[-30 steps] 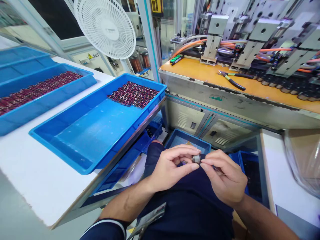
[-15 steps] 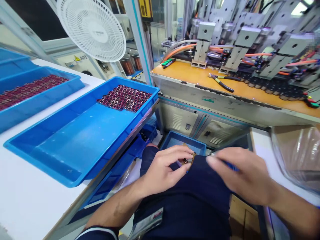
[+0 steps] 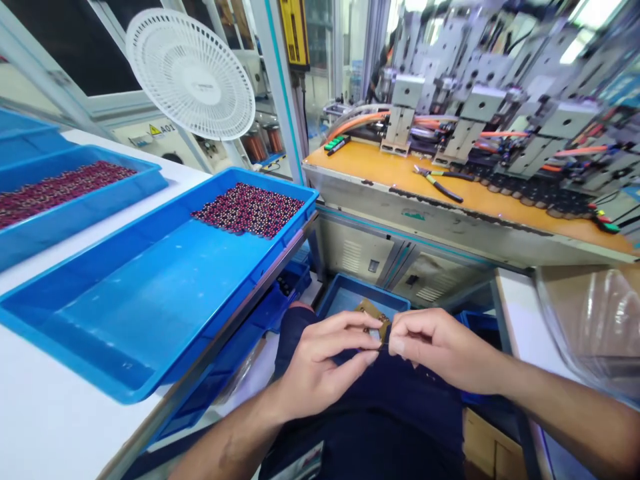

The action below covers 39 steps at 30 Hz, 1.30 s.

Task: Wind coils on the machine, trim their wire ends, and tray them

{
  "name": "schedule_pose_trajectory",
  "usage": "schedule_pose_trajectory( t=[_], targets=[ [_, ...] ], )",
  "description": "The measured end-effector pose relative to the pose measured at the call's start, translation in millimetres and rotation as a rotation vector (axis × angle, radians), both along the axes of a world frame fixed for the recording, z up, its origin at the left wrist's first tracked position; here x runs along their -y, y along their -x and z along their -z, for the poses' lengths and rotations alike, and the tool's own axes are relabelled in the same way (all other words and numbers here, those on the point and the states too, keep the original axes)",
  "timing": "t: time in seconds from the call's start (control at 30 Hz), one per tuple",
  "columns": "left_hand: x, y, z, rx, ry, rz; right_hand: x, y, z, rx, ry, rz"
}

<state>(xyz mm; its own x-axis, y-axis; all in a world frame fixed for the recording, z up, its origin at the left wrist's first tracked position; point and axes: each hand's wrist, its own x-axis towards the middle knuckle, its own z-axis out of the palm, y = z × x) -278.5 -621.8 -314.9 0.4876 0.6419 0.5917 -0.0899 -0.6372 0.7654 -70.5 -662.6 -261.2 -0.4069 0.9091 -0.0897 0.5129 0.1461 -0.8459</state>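
- Well, two bare hands meet at the near middle: the left hand [image 3: 325, 363], fingers bent and thumb almost closed against them, has hold of one small grey part [image 3: 374, 334] at its fingertips.
- The right hand [image 3: 445, 350] is just to its right, thumb and fingers drawn together; whether they pinch anything, I cannot tell.
- Beyond the hands, one low blue bin [image 3: 343, 299] has a brown piece [image 3: 367, 307] in it.
- Three blue trays show on the left: a near tray [image 3: 165, 287], a middle tray [image 3: 100, 213] and a far tray [image 3: 30, 141].
- One cluster of dark red parts [image 3: 253, 209] lies at the far right end of the near tray, and one long pile [image 3: 70, 187] fills the middle tray; the pieces are too small to count.
- One white fan [image 3: 193, 73] faces forward at the far left.
- One pair of pliers [image 3: 445, 185] lies on the orange worktop [image 3: 360, 160] at the far right, before at least three metal heads [image 3: 409, 90].
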Motion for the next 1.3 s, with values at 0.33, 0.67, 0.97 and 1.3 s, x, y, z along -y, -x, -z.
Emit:
schedule_pose_trajectory(
  t=[0.33,0.67,0.97,1.3],
  targets=[
    [-13,11,1.5,0.124,0.102,-0.139,-184,-113,-64.2,0.816,-0.846,0.504],
    [-19,33,4.5,0.231,0.160,-0.249,-220,-145,-36.6,1.108,-0.524,0.453],
    [-10,16,7.8,0.283,0.265,-0.159,-131,-138,-17.4,0.934,-0.639,0.408],
    [0,3,2.0,0.281,0.294,-0.106,56,-7,101.2,-0.047,-0.278,0.185]
  ],
)
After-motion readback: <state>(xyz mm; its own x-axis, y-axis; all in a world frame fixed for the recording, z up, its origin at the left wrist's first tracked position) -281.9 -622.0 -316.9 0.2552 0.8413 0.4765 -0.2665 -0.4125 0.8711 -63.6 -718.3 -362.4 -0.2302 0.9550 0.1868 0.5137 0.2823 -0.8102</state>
